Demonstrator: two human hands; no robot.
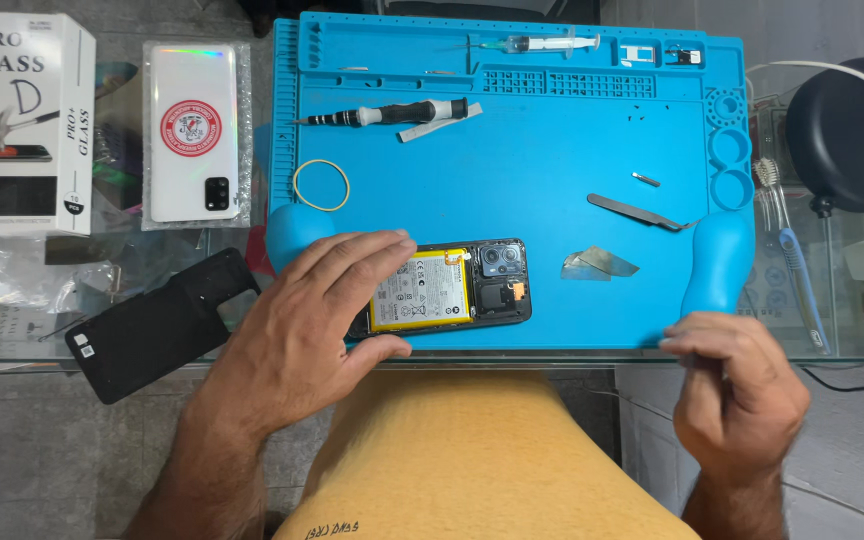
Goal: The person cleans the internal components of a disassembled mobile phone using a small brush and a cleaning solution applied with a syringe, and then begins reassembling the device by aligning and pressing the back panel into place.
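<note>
Two bare hands sit closest to view. Left hand (pixel 307 320) lies spread and flat over the near end of one opened phone (pixel 452 288), fingers loosely cupping its edges, pinning it down rather than gripping. Right hand (pixel 737 385) hovers at the near edge of the mat, fingers pinched together — whether anything sits between them cannot be made out. That phone lies back-up near the front edge of one blue work mat (pixel 552 170), its yellow battery (pixel 422 292) and camera block showing.

On the mat: one black-handled screwdriver (pixel 387 115), one yellow rubber band (pixel 321 185), one pair of tweezers (pixel 640 212), one syringe (pixel 537 43) in the top tray, one scrap of clear film (pixel 597 263).

Left of the mat — one black back cover (pixel 157 325), one white phone case in a clear sleeve (pixel 192 133) bearing a round red sticker, and one white box (pixel 17 125), rectangular, with black print. One toothbrush (pixel 787 250) lies to the right beside a dark round lamp base (pixel 847 130).

Everything rests on a glass tabletop (pixel 132 250); grey floor shows beneath.
</note>
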